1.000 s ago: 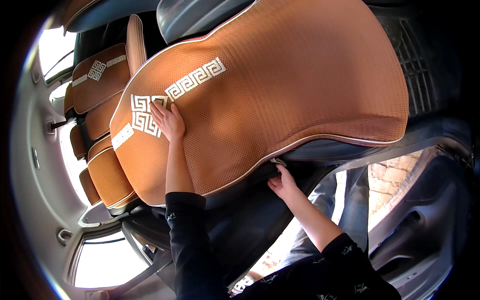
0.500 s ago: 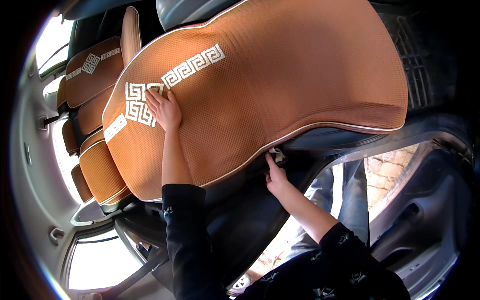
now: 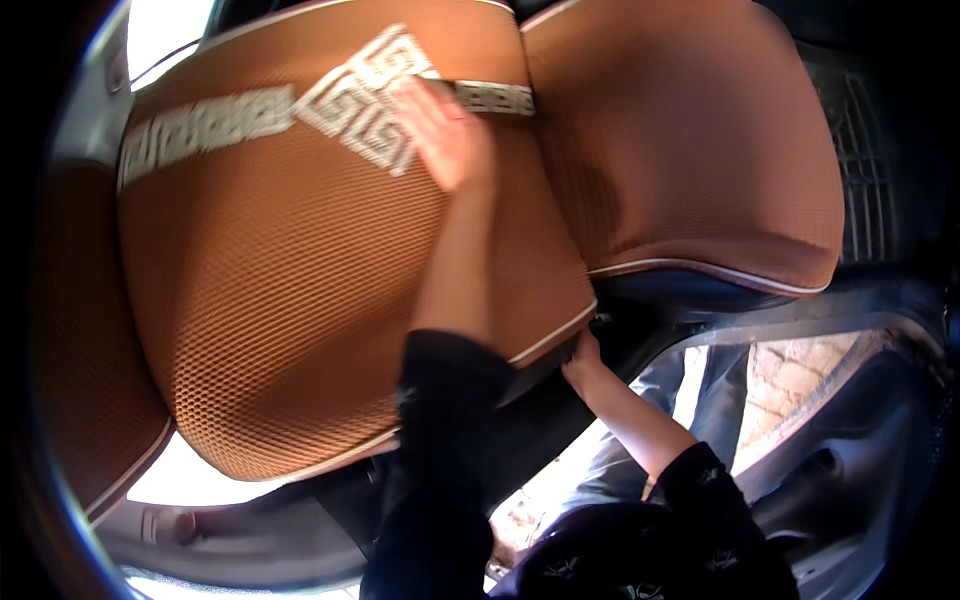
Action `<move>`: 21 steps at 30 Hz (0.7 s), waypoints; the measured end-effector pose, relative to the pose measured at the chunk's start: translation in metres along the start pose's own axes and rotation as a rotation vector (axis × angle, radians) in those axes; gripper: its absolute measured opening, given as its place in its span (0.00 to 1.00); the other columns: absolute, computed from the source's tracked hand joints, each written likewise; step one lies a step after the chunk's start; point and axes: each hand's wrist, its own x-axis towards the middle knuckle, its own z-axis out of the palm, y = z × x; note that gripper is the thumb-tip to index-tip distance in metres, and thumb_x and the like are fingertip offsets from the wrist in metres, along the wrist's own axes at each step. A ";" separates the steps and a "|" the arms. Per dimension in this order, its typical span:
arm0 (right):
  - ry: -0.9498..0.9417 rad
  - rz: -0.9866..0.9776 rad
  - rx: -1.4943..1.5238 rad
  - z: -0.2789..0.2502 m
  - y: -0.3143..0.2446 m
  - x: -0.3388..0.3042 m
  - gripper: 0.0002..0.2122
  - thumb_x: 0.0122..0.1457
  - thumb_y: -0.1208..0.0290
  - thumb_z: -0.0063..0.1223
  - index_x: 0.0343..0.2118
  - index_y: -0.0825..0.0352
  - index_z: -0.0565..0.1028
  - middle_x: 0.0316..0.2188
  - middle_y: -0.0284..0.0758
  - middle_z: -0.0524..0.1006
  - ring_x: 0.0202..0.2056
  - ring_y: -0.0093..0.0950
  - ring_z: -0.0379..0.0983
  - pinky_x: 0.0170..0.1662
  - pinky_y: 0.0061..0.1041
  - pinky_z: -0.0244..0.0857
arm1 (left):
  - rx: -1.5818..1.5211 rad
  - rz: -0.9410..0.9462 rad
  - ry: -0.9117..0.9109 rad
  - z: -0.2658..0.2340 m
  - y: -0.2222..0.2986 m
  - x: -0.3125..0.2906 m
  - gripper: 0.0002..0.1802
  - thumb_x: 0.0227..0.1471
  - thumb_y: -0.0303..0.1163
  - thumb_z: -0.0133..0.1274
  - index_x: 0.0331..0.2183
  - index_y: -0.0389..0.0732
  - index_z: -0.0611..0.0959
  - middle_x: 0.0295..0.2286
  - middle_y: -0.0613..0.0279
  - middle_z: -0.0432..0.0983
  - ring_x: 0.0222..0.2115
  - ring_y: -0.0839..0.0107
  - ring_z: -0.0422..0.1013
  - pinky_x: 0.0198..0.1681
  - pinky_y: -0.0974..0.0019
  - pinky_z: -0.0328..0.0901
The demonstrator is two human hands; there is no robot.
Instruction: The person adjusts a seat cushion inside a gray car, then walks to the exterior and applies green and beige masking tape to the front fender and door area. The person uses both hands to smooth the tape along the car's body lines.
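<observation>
Car interior, seen from beside the worker. Backrest with orange-brown textured cover: fills the left and middle of the view, its lower end next to the seat cushion, which sits to the right in a matching cover. Left hand lies on the backrest's face, fingers stretched and close together, at the right side of the pale diamond motif; holds nothing visible, slightly blurred. Patterned band runs out from the motif on both sides, key design. Forearm crosses the cover, dark sleeve at the bottom.

Right hand is lower, by the backrest's near corner, in the dark gap under the cushion's edge. Fingers partly hidden; can't tell if it grips anything. Small pale bit just above it, too small to make out.

White piping edges the cushion, dark seat base below it. Another brown covered seat part at far left, beside the backrest. Dark ribbed surface past the cushion, far right. Door stands swung out, lower right; tan paving and jeans visible through the gap. Bright window, top left.
</observation>
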 end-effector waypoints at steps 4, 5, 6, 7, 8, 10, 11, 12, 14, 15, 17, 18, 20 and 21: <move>-0.422 -0.007 0.151 -0.003 0.017 -0.006 0.23 0.65 0.48 0.39 0.57 0.57 0.66 0.57 0.31 0.68 0.58 0.29 0.63 0.58 0.36 0.60 | -0.911 -0.213 0.121 -0.024 0.083 -0.042 0.38 0.47 0.30 0.49 0.59 0.28 0.60 0.62 0.43 0.49 0.64 0.49 0.45 0.67 0.51 0.41; -0.331 0.075 0.060 -0.003 0.005 -0.007 0.21 0.64 0.50 0.41 0.54 0.56 0.67 0.53 0.30 0.69 0.54 0.27 0.65 0.54 0.33 0.62 | -0.963 -0.093 0.111 -0.033 0.093 -0.056 0.38 0.46 0.29 0.50 0.59 0.28 0.60 0.62 0.43 0.49 0.64 0.49 0.45 0.66 0.50 0.41; -0.228 0.156 -0.018 0.000 -0.008 -0.010 0.18 0.63 0.52 0.42 0.52 0.55 0.69 0.50 0.29 0.71 0.49 0.25 0.68 0.49 0.31 0.65 | -1.018 0.038 0.098 -0.041 0.100 -0.066 0.39 0.45 0.28 0.50 0.59 0.27 0.60 0.62 0.43 0.49 0.64 0.49 0.45 0.66 0.50 0.42; -0.078 0.124 0.037 0.002 -0.008 -0.017 0.13 0.60 0.57 0.47 0.41 0.61 0.71 0.38 0.34 0.71 0.38 0.28 0.68 0.48 0.28 0.64 | -1.050 0.158 0.082 -0.045 0.101 -0.078 0.39 0.44 0.27 0.51 0.58 0.27 0.61 0.62 0.42 0.48 0.64 0.48 0.45 0.66 0.50 0.42; -0.143 0.140 0.029 -0.005 -0.002 -0.009 0.10 0.59 0.60 0.49 0.37 0.60 0.72 0.35 0.33 0.72 0.40 0.27 0.68 0.49 0.29 0.62 | -1.018 0.249 0.079 -0.048 0.099 -0.084 0.38 0.44 0.28 0.52 0.57 0.27 0.63 0.61 0.41 0.50 0.64 0.48 0.45 0.66 0.50 0.43; -0.248 0.098 0.057 -0.009 0.005 0.007 0.08 0.58 0.64 0.48 0.36 0.61 0.72 0.32 0.33 0.73 0.39 0.28 0.69 0.49 0.30 0.63 | -1.035 0.400 0.037 -0.047 0.090 -0.079 0.33 0.44 0.30 0.54 0.53 0.29 0.70 0.59 0.39 0.54 0.62 0.46 0.49 0.65 0.52 0.46; -0.242 0.101 0.093 -0.006 0.004 0.006 0.07 0.58 0.66 0.47 0.36 0.61 0.72 0.32 0.33 0.73 0.38 0.28 0.69 0.49 0.30 0.63 | -1.026 0.503 0.010 -0.036 0.085 -0.067 0.26 0.45 0.31 0.55 0.47 0.31 0.76 0.57 0.35 0.58 0.61 0.43 0.52 0.64 0.54 0.49; -0.229 0.101 0.135 -0.001 -0.002 0.005 0.07 0.57 0.67 0.47 0.36 0.62 0.72 0.31 0.33 0.73 0.37 0.29 0.70 0.49 0.30 0.63 | -0.889 0.641 -0.025 -0.045 0.070 -0.052 0.22 0.46 0.33 0.55 0.45 0.33 0.78 0.55 0.37 0.62 0.58 0.44 0.56 0.62 0.54 0.54; -0.185 0.134 0.186 0.001 -0.002 0.000 0.06 0.56 0.69 0.46 0.35 0.62 0.71 0.31 0.33 0.73 0.35 0.29 0.70 0.46 0.29 0.64 | -0.913 0.756 -0.186 -0.049 0.030 -0.025 0.22 0.48 0.36 0.55 0.45 0.35 0.78 0.51 0.43 0.67 0.54 0.48 0.63 0.57 0.54 0.60; -0.161 0.154 0.211 0.001 -0.005 0.001 0.06 0.56 0.70 0.45 0.34 0.62 0.71 0.30 0.33 0.73 0.34 0.29 0.70 0.44 0.28 0.65 | -0.898 0.802 -0.267 -0.065 0.007 -0.009 0.21 0.49 0.37 0.55 0.44 0.36 0.79 0.48 0.45 0.70 0.51 0.50 0.66 0.55 0.55 0.62; -0.154 0.127 0.242 0.009 -0.018 -0.010 0.04 0.55 0.68 0.46 0.28 0.61 0.70 0.26 0.29 0.72 0.26 0.26 0.69 0.32 0.23 0.63 | -0.867 0.871 -0.321 -0.077 -0.028 0.018 0.20 0.51 0.39 0.55 0.43 0.37 0.80 0.43 0.48 0.75 0.46 0.52 0.70 0.51 0.54 0.65; -0.119 0.135 0.249 0.007 -0.018 -0.007 0.05 0.54 0.66 0.47 0.27 0.61 0.69 0.24 0.28 0.70 0.24 0.24 0.67 0.30 0.21 0.62 | -0.839 0.890 -0.280 -0.084 -0.040 0.030 0.19 0.52 0.39 0.54 0.42 0.36 0.81 0.41 0.49 0.76 0.44 0.52 0.71 0.49 0.54 0.66; -0.066 0.158 0.241 0.002 -0.011 0.010 0.09 0.53 0.61 0.50 0.24 0.60 0.68 0.20 0.26 0.68 0.20 0.22 0.63 0.26 0.18 0.59 | -0.789 0.824 -0.231 -0.102 -0.054 0.050 0.16 0.52 0.38 0.53 0.37 0.36 0.81 0.37 0.49 0.76 0.43 0.51 0.71 0.47 0.53 0.67; 0.004 0.155 0.217 -0.001 0.001 0.013 0.14 0.50 0.53 0.53 0.23 0.59 0.68 0.17 0.25 0.63 0.15 0.20 0.57 0.23 0.17 0.56 | -0.751 0.794 -0.151 -0.108 -0.055 0.051 0.14 0.52 0.37 0.54 0.33 0.35 0.80 0.35 0.50 0.76 0.41 0.51 0.71 0.44 0.52 0.67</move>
